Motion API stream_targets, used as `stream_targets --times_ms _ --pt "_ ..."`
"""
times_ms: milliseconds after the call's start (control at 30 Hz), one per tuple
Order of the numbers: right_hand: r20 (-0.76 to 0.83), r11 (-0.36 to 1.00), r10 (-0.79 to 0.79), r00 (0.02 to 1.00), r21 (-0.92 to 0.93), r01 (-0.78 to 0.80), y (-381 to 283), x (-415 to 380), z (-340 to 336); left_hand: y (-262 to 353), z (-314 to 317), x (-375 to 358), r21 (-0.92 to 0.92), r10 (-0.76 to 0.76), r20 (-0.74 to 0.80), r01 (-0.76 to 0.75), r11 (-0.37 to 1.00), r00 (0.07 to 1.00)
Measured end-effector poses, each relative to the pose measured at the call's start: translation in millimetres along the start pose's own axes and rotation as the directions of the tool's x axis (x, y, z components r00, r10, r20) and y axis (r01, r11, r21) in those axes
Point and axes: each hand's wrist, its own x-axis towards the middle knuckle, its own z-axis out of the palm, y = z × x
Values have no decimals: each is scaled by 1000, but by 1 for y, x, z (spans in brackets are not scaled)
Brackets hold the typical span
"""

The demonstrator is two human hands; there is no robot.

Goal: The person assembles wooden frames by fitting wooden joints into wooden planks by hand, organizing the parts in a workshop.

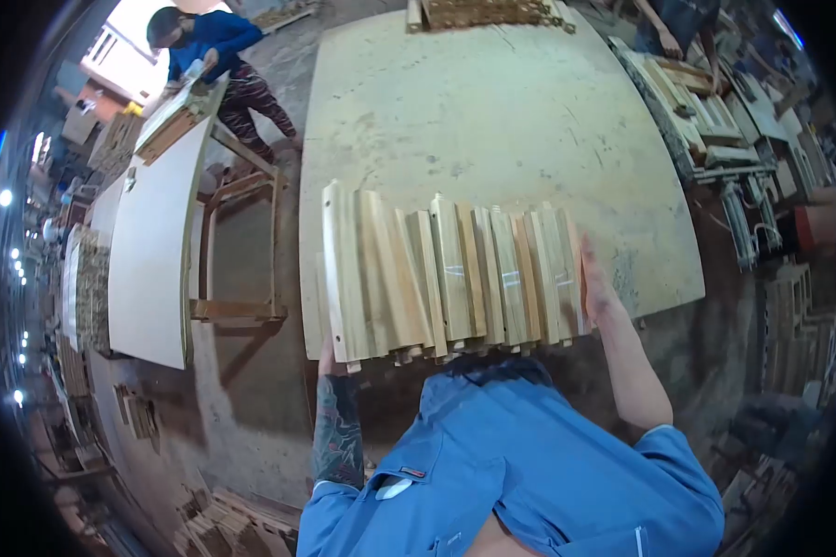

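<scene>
A row of wooden strips (455,278) lies side by side near the front edge of the large board-topped table (492,121), their near ends level with my body. Some strips lean at a slant, and a few in the middle carry light marks. My right hand (595,278) presses flat along the right end of the row, fingers stretched upward. At the lower left corner, my left hand (327,356) grips the outermost strip, its fingers mostly hidden behind the wood. Between them, both hands clasp the row from its two ends.
Stacked wood pieces (492,13) sit at the table's far edge. A white-topped bench (149,269) stands to the left, where a person in blue (218,42) handles wood. Another person's arm (659,32) reaches over a cluttered workbench (706,102) on the right. Wood pieces (228,529) are piled at lower left.
</scene>
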Motion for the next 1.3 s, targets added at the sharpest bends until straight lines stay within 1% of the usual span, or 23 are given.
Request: stream_targets --times_ms 67,200,267,333,400,433,467,500,533,567,600,633,667,700,733,767,800,933,1000,1100,1167,1200,1300 --pt "-139 929 -26 990 -369 -28 15 23 -20 -15 -20 8 -57 -7 23 8 998 1000" --pt "-123 918 2 992 -394 -51 24 41 -37 -50 -37 20 -199 -17 -17 13 980 1000" --pt "-183 925 -167 969 -370 89 19 38 -32 -48 -53 58 -274 -19 -67 -1 962 998" --pt "-129 951 -147 981 -292 104 10 38 -24 -50 -66 53 -307 -27 -119 -11 952 993" --pt "-92 972 -141 986 -203 120 14 40 -26 -22 -64 48 -472 194 -61 -199 859 979" --pt "-99 955 -153 983 -270 121 18 41 -31 -15 -62 46 -330 230 -60 -236 914 971" --pt "-112 933 -169 979 -337 122 21 42 -35 -8 -60 47 -333 225 -56 -231 914 973" --pt "-123 933 -166 978 -341 116 20 41 -39 -2 -57 50 137 227 -77 -215 967 971" --pt "-183 935 -149 972 -347 78 18 40 -42 0 -56 53 576 239 -87 -147 804 967" --pt "-245 936 -135 960 -349 43 15 38 -48 -3 -57 55 383 174 -68 -135 914 982" --pt "-265 937 -139 954 -348 40 20 41 -57 -10 -54 59 379 168 -48 -138 915 985" --pt "-236 950 -103 966 -311 25 32 47 -70 -18 -53 61 116 113 -49 -107 988 992" --pt "-196 962 -66 978 -275 10 35 52 -72 -20 -50 62 -154 57 -46 -64 986 997" --pt "-198 962 -66 978 -273 10 35 56 -72 -19 -44 62 -153 57 -44 -63 986 997" --pt "-219 911 -106 970 -413 6 31 56 -62 -11 -26 60 360 111 -93 -70 930 989" --pt "-239 840 -142 961 -542 -10 31 54 -51 -6 -10 56 776 174 -106 -28 630 979" --pt "-251 750 -185 950 -661 -29 32 53 -45 -4 -2 54 985 238 -77 38 166 968" --pt "-297 736 -229 927 -676 -35 37 55 -55 -13 -1 55 963 284 -45 -34 266 958" --pt "-313 806 -228 922 -591 -1 39 54 -60 -23 -19 55 833 390 -79 -154 532 918" --pt "-335 820 -254 907 -572 18 30 42 -54 -26 -38 58 753 449 -101 -227 618 888" --pt "-320 796 -270 908 -604 24 28 37 -59 -31 -59 60 562 432 -229 -244 791 872" --pt "-327 798 -275 904 -602 25 30 37 -65 -36 -71 61 562 434 -219 -251 788 874" --pt "-308 754 -313 898 -655 38 31 37 -70 -58 -115 61 610 321 -424 5 792 847"
